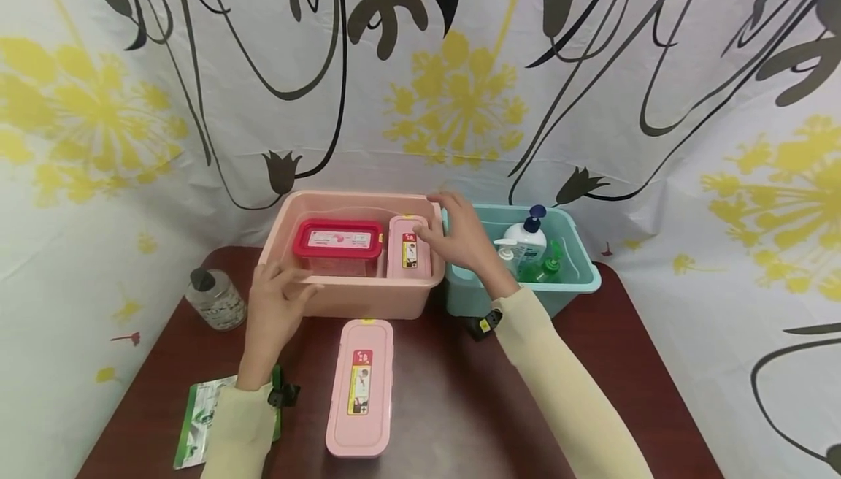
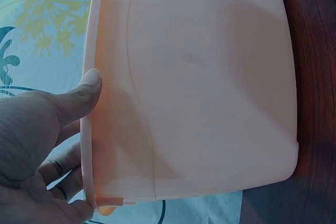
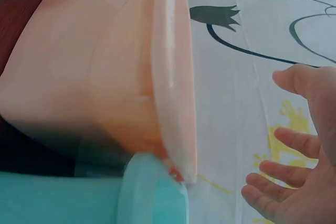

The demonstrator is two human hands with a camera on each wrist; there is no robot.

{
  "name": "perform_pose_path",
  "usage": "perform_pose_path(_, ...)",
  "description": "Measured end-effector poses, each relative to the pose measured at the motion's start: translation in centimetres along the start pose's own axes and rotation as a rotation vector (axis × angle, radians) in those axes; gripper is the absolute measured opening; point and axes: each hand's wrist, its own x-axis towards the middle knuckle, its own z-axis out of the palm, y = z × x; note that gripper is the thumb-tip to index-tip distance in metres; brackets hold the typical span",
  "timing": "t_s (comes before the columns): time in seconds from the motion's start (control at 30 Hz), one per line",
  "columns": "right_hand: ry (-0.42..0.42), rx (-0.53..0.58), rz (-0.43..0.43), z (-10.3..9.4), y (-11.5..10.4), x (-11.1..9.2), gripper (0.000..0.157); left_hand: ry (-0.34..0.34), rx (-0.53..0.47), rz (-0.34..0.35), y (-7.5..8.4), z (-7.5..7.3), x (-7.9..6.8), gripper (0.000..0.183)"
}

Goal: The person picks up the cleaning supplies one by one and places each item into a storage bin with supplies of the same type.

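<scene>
A peach plastic bin [image 1: 360, 298] stands at the back of the table. Inside it are a clear box with a red lid [image 1: 301, 242] and a slim pink case [image 1: 397, 264]. My left hand [image 1: 277, 311] is at the bin's front left corner, thumb and fingers apart. In the left wrist view its thumb overlaps the rim, and the fingertips are partly hidden behind it. Over the bin's right side, my right hand [image 1: 461, 236] is spread, apart from the rim in the right wrist view. Another pink case [image 1: 344, 406] lies lengthwise on the table in front.
A turquoise bin [image 1: 474, 298] with several pump bottles [image 1: 534, 229] stands right beside the peach one. At the left edge is a clear bottle with a dark cap [image 1: 220, 302]. A green and white packet [image 1: 194, 420] lies partly under the left forearm. Patterned cloth [image 1: 460, 121] hangs behind.
</scene>
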Motion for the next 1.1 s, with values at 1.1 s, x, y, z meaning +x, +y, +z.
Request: perform_pose_path(1.1,0.071,-0.179,-0.159,0.2,4.8,-5.4,0.078,-0.002,0.022,-0.021,0.0,0.1,-0.2,0.03)
